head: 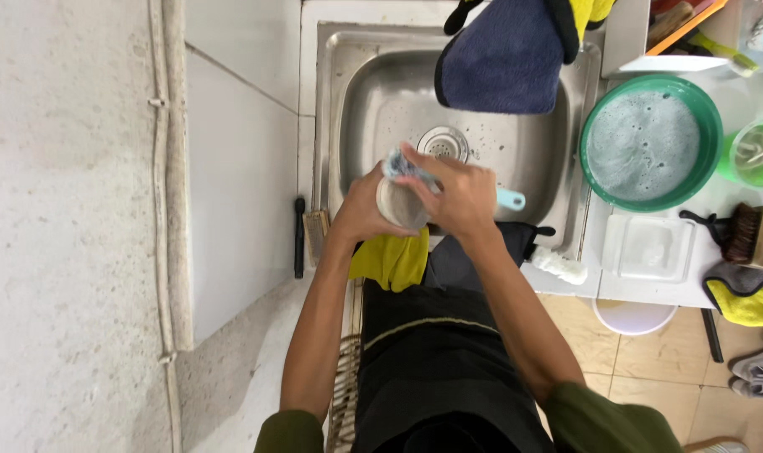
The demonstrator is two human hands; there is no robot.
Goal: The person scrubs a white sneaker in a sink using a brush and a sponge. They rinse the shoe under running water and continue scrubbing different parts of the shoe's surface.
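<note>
My left hand (363,206) grips a small round metal cup (400,208) over the near edge of the steel sink (356,101). My right hand (459,195) holds a wet blue-grey scrubbing cloth (397,164) against the cup's rim. A light blue handle (510,200) sticks out to the right from behind my right hand; what it belongs to is hidden. The sink drain (442,143) lies just beyond the hands.
A dark blue cloth (503,59) hangs over the sink's far side. A yellow cloth (391,262) drapes over the near edge. A green basin of soapy water (650,143), a small green cup (757,153), a clear tray (650,247) and a brush (747,235) stand on the right counter.
</note>
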